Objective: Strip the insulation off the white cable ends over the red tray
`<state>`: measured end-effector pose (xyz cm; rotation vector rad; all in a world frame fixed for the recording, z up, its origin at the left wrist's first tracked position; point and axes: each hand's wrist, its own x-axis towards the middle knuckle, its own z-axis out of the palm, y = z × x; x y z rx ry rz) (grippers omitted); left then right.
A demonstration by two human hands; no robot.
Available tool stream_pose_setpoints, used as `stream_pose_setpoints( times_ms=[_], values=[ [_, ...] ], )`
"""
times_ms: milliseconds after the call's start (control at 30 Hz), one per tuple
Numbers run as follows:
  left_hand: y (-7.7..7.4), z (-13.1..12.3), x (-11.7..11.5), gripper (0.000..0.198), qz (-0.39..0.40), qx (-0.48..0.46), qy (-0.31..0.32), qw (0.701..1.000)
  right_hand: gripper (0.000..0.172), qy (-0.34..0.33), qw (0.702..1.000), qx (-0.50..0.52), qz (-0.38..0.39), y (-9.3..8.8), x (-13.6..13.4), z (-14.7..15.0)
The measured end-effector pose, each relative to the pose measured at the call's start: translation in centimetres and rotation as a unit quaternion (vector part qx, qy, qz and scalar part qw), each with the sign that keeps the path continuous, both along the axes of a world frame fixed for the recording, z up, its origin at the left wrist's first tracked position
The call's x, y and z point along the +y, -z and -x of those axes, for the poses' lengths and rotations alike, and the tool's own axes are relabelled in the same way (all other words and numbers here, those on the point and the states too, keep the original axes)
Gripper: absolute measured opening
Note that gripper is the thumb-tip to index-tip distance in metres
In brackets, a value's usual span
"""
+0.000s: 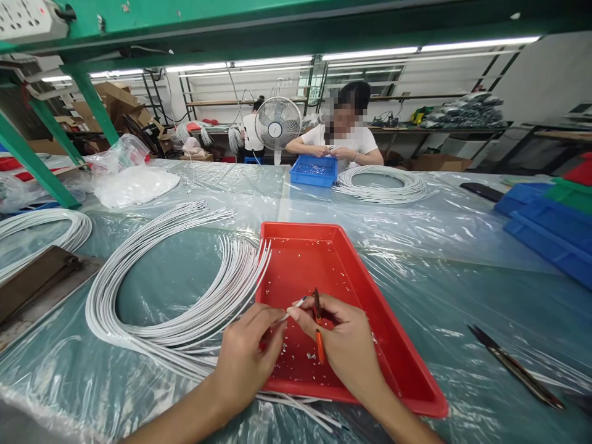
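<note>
Over the red tray (393,345), my left hand (245,361) pinches a white wire (293,308) by its end; my right hand (345,339) also grips that end, holding orange-handled cutters (318,330).

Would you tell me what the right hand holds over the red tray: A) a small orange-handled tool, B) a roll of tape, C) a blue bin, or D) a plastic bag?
A: the right hand grips a small orange-handled tool above the red tray, while the left hand pinches a white wire end.
</note>
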<state>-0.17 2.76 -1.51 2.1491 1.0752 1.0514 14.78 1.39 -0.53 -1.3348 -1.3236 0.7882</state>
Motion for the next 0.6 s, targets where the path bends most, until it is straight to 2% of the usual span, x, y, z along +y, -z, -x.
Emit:
stream_pose_setpoints(
  times_ms=[67,133,200,300,367,433,533,567,600],
  values=[
    [-0.1,0.1,-0.5,0.013,0.041,-0.039,-0.006,0.998,0.014,0.008,0.999,-0.02,-0.025,0.0,-0.3,0.2],
    [-0.5,0.1,-0.7,0.019,0.164,-0.088,-0.003,0.983,0.009,0.019,0.992,-0.083,-0.09,0.2,-0.6,0.2],
    [-1.0,-0.1,-0.7,0.03,0.325,-0.158,0.027,0.932,0.004,0.03,0.959,-0.193,-0.205,0.7,-0.7,0.1],
    [-1.1,-0.3,-0.3,0.032,0.486,-0.296,0.068,0.82,0.015,0.027,0.876,-0.316,-0.362,1.5,-0.7,-0.1],
    [-0.7,-0.3,0.0,0.026,0.535,-0.364,0.07,0.759,0.019,0.01,0.839,-0.355,-0.412,1.7,-0.8,-0.1],
    [-0.2,-0.3,0.3,0.019,0.563,-0.406,0.069,0.717,0.022,-0.012,0.807,-0.394,-0.44,1.7,-0.9,0.1],
    [0.3,0.0,0.6,0.012,0.57,-0.434,0.069,0.695,0.027,-0.038,0.766,-0.452,-0.456,1.6,-1.2,0.4],
    [0.3,0.1,0.6,0.011,0.57,-0.436,0.07,0.693,0.027,-0.044,0.766,-0.457,-0.45,1.6,-1.2,0.5],
    [0.1,0.3,0.7,0.011,0.566,-0.434,0.07,0.697,0.026,-0.047,0.78,-0.445,-0.438,1.7,-1.2,0.6]
  ],
)
